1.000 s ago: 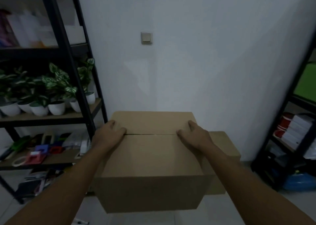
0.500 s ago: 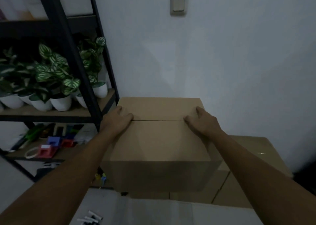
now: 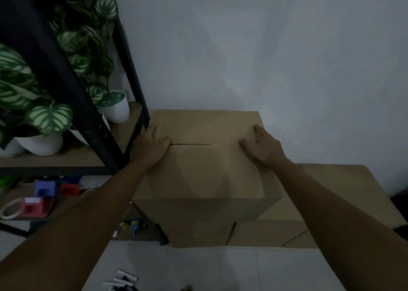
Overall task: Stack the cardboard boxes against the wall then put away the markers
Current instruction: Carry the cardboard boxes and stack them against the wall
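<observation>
Closer to wall now than half a second back; view tilted further down, wall switch gone from frame, both hands in the same spots on top box (image 3: 203, 169). Sits on lower cardboard boxes (image 3: 326, 193), far edge close to white wall (image 3: 265, 47), contact not discernible. Top flaps closed, seam running across between the hands. Left hand (image 3: 152, 146) laid flat on left side of lid, fingers straight, thumb at seam, gripping nothing. Right hand (image 3: 261, 146) pressing down on right side of lid, fingers bent at knuckles with tips on cardboard, nothing pinched. Lower boxes stick out to the right and toward camera. Markers (image 3: 123, 280) loose on pale floor (image 3: 220, 268) at bottom edge, well apart from boxes, blurred, count unclear. Black shelf rack (image 3: 92, 122) just left of top box, left hand near its post. Potted plants (image 3: 44, 114) in white pots on upper shelf; tape roll (image 3: 10, 209) and small coloured items on shelf below.
</observation>
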